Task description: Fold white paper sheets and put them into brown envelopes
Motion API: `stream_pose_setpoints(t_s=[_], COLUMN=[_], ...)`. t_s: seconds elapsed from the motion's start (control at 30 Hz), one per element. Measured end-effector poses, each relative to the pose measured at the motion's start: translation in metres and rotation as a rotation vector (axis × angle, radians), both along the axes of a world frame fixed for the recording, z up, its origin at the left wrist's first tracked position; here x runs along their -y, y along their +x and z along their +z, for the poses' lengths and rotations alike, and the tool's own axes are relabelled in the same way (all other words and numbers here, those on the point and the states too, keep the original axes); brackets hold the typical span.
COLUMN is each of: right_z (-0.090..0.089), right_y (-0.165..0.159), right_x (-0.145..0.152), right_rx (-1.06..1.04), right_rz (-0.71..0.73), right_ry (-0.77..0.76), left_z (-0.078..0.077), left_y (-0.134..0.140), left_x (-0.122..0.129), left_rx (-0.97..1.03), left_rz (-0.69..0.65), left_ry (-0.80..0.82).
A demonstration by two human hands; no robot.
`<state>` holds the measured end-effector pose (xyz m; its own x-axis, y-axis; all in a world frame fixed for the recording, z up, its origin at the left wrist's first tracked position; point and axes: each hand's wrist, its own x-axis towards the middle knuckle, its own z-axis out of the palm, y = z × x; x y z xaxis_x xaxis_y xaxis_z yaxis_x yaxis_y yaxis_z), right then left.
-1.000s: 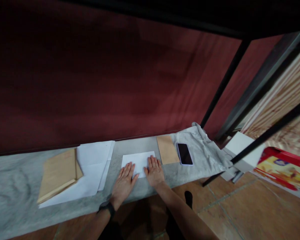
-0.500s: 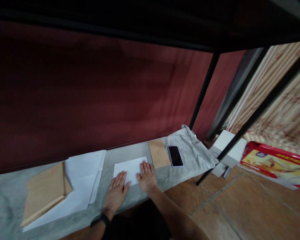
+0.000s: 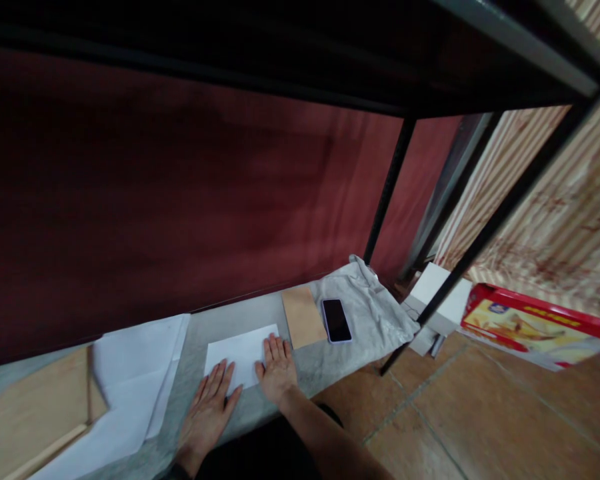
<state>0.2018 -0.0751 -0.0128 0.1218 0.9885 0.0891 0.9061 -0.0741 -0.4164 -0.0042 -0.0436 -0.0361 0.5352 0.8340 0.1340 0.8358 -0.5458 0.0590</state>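
Observation:
A white sheet of paper [image 3: 241,348], small and folded-looking, lies flat on the grey cloth covering the surface. My left hand [image 3: 211,403] rests at its lower left edge, fingers stretched and thumb apart. On its right side lies my right hand [image 3: 278,368], palm down with fingers extended over the paper. Just beyond the right hand is a flat brown paper piece [image 3: 303,318], possibly an envelope. To the left, larger white sheets [image 3: 135,373] lie partly under brown envelopes [image 3: 45,407].
A phone [image 3: 337,320] with a dark screen lies right of the brown piece. The grey cloth [image 3: 375,313] bunches at the right end near a black post [image 3: 390,190]. A dark shelf hangs overhead. White boxes [image 3: 437,297] and a red-yellow box [image 3: 535,323] stand on the right.
The view has shifted to the right, so the things on the surface appear further left. My left hand has slid slightly toward the paper's lower left edge; my right hand stays on the paper.

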Motion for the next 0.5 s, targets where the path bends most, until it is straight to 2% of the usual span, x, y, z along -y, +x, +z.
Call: stream_pose_setpoints(t_s=[0.17,0.5], right_z=[-0.007,-0.028], right_y=[0.002,0.012], right_x=[0.006,0.043], right_rx=[0.010,0.068], right_rz=[0.000,0.057], right_ry=[0.044,0.216], left_z=[-0.001,0.001], left_y=[-0.001,0.002], left_x=[-0.001,0.000], left_rx=[-0.007,0.018], left_rz=[0.011,0.028], left_ry=[-0.001,-0.014])
